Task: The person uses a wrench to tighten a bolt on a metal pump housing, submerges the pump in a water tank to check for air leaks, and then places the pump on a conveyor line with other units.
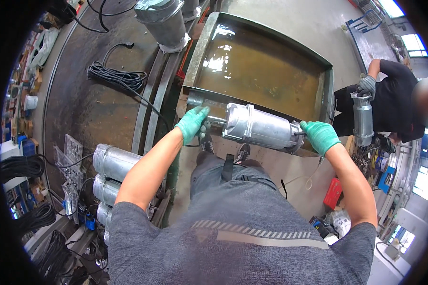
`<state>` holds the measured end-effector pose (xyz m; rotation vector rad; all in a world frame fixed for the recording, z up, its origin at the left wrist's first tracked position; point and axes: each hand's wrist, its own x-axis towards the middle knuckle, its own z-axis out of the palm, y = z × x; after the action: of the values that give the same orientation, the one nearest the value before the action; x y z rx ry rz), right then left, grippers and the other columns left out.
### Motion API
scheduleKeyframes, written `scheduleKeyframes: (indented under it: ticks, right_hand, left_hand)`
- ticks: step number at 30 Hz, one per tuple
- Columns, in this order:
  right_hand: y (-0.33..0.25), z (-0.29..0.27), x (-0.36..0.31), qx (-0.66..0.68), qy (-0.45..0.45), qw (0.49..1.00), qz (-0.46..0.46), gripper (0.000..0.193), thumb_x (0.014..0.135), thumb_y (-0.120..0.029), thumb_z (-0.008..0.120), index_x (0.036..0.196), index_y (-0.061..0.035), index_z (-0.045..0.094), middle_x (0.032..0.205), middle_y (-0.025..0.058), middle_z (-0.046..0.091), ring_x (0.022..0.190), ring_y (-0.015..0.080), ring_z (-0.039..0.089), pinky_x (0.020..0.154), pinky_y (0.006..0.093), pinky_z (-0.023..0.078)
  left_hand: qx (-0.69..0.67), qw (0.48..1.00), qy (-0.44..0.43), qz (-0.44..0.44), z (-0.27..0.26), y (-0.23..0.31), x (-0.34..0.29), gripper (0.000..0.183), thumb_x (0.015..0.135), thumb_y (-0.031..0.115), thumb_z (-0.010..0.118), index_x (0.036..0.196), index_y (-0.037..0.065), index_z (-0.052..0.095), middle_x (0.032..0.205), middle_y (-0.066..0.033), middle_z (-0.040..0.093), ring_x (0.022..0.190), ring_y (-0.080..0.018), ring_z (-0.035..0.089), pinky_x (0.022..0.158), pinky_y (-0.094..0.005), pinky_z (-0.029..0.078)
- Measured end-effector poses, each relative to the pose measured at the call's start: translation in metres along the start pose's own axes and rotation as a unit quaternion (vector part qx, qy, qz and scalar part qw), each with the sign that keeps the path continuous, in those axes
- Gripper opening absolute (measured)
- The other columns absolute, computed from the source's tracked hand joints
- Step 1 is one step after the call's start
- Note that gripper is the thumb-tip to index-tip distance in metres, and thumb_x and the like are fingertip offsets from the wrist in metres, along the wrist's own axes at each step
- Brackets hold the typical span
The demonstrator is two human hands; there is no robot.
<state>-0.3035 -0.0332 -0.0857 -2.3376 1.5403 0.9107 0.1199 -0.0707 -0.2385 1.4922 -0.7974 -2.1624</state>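
Lying sideways in front of me is a silver metal pump body (pixel 261 127), a ribbed cylinder with a flanged collar near its left end. It is held level, just on my side of the water tank's near wall. My left hand (pixel 194 124), in a green glove, is closed around the narrow stem at the left end. At the right end, my green-gloved right hand (pixel 321 137) is closed on a dark thin part that sticks out of it. The fingers on that far side are partly hidden. The metal tank (pixel 276 36) holds brownish water with bright reflections.
On the dark bench at left lie a coiled black cable (pixel 116 77) and several silver cylinders (pixel 115 161). Another pump body (pixel 164 26) stands upright beyond. At right, a co-worker in black (pixel 390 99) holds a similar cylinder (pixel 363 118). A red case (pixel 333 192) sits on the floor.
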Motion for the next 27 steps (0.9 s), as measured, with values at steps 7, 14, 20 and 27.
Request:
scheduleKeyframes:
  ticks: [7,14,20,27]
  right_hand:
    - [0.011,-0.006,-0.011,0.071,0.018,0.988,-0.134,0.026,0.077,0.004,0.065,0.097,-0.0095,0.074,0.11,0.0223,0.061,0.098,0.0398,0.065,0.086,0.0461,0.054]
    - [-0.003,-0.024,-0.011,0.153,-0.027,0.981,0.113,0.026,0.099,-0.027,0.056,0.11,-0.0045,0.064,0.103,0.0203,0.07,0.095,0.0398,0.069,0.082,0.0484,0.056]
    - [-0.008,-0.015,-0.003,0.1,-0.089,0.976,0.173,0.029,0.102,-0.03,0.054,0.111,-0.0039,0.063,0.101,0.0205,0.073,0.094,0.0403,0.071,0.081,0.0487,0.056]
    - [0.005,0.006,-0.021,0.274,0.077,0.958,0.043,0.029,0.088,-0.009,0.068,0.114,-0.0006,0.057,0.11,0.0252,0.066,0.102,0.0455,0.065,0.085,0.0498,0.053]
  left_hand:
    - [0.052,0.998,-0.011,0.019,-0.014,-0.015,0.002,0.023,0.108,0.03,0.054,0.117,0.01,0.055,0.092,0.0002,0.058,0.069,-0.0098,0.052,0.06,-0.0292,0.049]
    - [0.031,0.994,0.097,-0.034,0.0,-0.013,0.021,0.041,0.105,0.05,0.05,0.09,0.014,0.065,0.063,0.0019,0.052,0.044,-0.0117,0.041,0.037,-0.0304,0.029]
    - [0.045,0.981,0.179,0.059,-0.031,0.004,0.029,0.044,0.104,0.05,0.055,0.078,0.015,0.057,0.058,0.0009,0.05,0.042,-0.0129,0.039,0.038,-0.0306,0.032]
    - [-0.053,0.974,0.217,0.021,-0.034,0.018,0.038,0.047,0.102,0.058,0.053,0.083,0.015,0.054,0.063,0.0018,0.053,0.046,-0.0104,0.044,0.042,-0.029,0.042]
